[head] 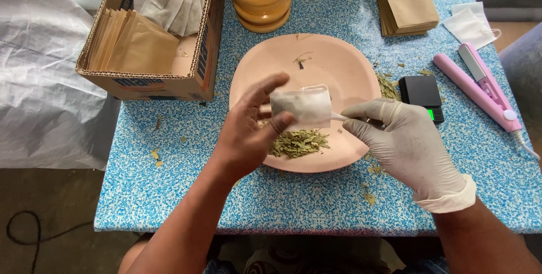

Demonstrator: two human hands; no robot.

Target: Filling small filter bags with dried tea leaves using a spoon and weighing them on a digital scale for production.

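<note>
A blue-speckled bench (pixel 169 195) carries a carton (pixel 149 79) at its left edge and a pink plate (pixel 350 71) at centre, with open room along the near edge. Above the plate's leaves (pixel 299 142), the bare left hand (pixel 245 133) has its fingers clamped on a white bag (pixel 299 106); the gloved right hand (pixel 409 144) pinches a thin tool (pixel 339 116) at the bag's mouth.

Matt fibrous paper sachet (pixel 301 106); smooth pink plastic plate (pixel 333 68); corrugated cardboard box (pixel 152 79); latex-gloved right hand (pixel 403 141).

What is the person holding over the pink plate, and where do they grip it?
The left hand pinches a small white filter bag at its left edge; the gloved right hand grips a spoon handle at its mouth.
</note>
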